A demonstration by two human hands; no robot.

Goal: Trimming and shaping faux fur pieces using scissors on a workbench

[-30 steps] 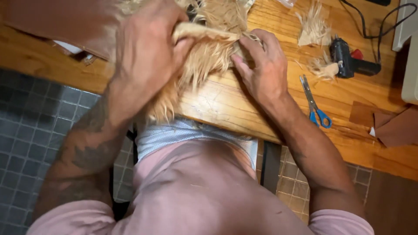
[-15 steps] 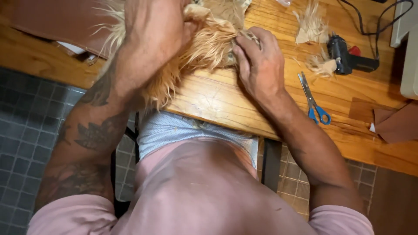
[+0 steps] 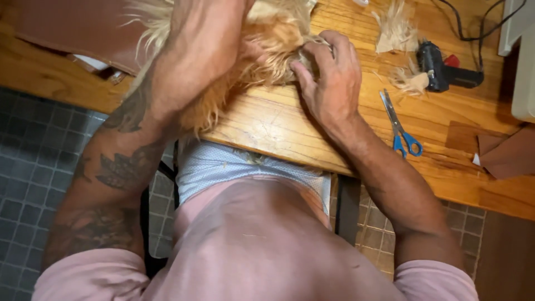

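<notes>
Head view shows your left hand and right hand both gripping the blond fur piece overhanging the wooden table, so a loosened grip could drop it floorward.

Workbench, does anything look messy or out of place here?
Loose fur scraps lie scattered on the table by the glue gun, and the scissors lie open. Both hands, left and right, grip the long fur piece, which overhangs the table edge.
</notes>
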